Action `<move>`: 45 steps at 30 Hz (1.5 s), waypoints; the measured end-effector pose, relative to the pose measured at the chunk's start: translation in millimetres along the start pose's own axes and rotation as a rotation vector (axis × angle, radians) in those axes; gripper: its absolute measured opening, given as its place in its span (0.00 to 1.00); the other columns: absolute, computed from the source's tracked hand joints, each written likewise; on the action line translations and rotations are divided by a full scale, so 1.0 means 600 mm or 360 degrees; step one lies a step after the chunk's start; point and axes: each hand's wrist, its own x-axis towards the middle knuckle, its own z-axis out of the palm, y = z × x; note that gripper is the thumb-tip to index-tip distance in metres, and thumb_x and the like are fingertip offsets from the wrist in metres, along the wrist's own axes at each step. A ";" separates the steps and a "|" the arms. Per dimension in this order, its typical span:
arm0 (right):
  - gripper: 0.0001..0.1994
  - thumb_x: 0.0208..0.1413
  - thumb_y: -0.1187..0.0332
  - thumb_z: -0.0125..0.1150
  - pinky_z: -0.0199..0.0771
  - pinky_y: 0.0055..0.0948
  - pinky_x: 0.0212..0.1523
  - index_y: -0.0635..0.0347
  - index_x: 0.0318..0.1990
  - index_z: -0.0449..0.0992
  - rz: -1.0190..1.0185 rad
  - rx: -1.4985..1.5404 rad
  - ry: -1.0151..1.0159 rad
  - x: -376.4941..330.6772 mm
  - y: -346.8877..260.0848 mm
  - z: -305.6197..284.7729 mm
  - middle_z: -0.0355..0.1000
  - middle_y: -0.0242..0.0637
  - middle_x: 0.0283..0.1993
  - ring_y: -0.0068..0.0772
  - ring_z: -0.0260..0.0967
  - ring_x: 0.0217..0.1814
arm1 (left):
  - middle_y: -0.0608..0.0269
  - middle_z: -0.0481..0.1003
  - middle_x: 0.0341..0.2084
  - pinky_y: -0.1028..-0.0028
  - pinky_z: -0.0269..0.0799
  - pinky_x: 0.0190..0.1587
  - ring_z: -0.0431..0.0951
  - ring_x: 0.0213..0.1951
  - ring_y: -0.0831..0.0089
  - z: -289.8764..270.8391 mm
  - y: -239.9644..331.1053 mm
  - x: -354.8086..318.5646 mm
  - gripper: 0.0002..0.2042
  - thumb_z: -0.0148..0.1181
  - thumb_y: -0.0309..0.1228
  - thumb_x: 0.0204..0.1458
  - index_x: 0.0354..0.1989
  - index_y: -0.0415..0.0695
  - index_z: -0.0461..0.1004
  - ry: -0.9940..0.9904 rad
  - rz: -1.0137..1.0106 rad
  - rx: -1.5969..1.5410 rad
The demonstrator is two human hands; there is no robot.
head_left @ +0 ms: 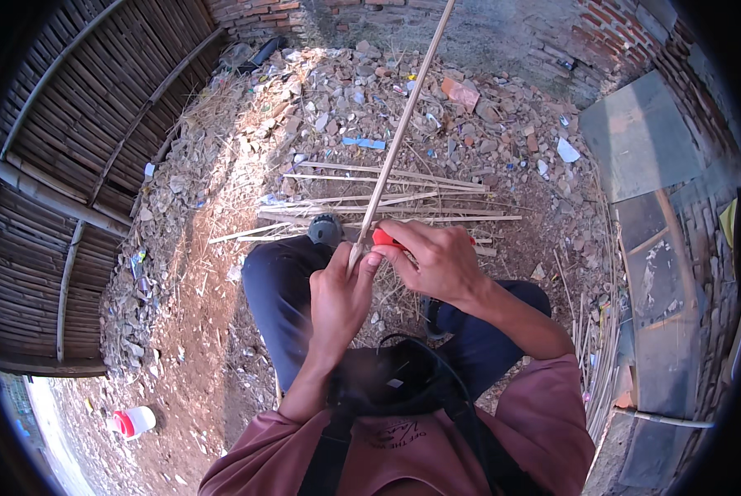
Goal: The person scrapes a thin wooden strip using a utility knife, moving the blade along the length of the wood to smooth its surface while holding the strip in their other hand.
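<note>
My left hand (337, 298) grips the near end of a long thin bamboo strip (399, 136) that slants up and away toward the top of the view. My right hand (436, 260) is closed on a red-handled knife (383, 238), held against the strip just above the left hand. Both hands meet over my knees, which are in dark blue trousers. The knife's blade is hidden by my fingers.
Several cut bamboo strips (387, 198) lie on the dirt beyond my knees. Behind them is a heap of rubble and broken bricks (370, 91). A bamboo wall (64, 165) stands at left, flat slabs (639, 136) at right, and a red-and-white container (132, 422) at lower left.
</note>
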 end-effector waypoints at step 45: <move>0.10 0.65 0.61 0.67 0.76 0.38 0.23 0.55 0.46 0.79 -0.0129 0.0232 -0.0016 -0.010 0.014 0.024 0.80 0.36 0.30 0.40 0.80 0.25 | 0.64 0.70 0.21 0.72 0.62 0.27 0.65 0.24 0.79 -0.006 -0.024 -0.019 0.12 0.56 0.33 0.73 0.52 0.36 0.76 -0.0191 0.0072 -0.0288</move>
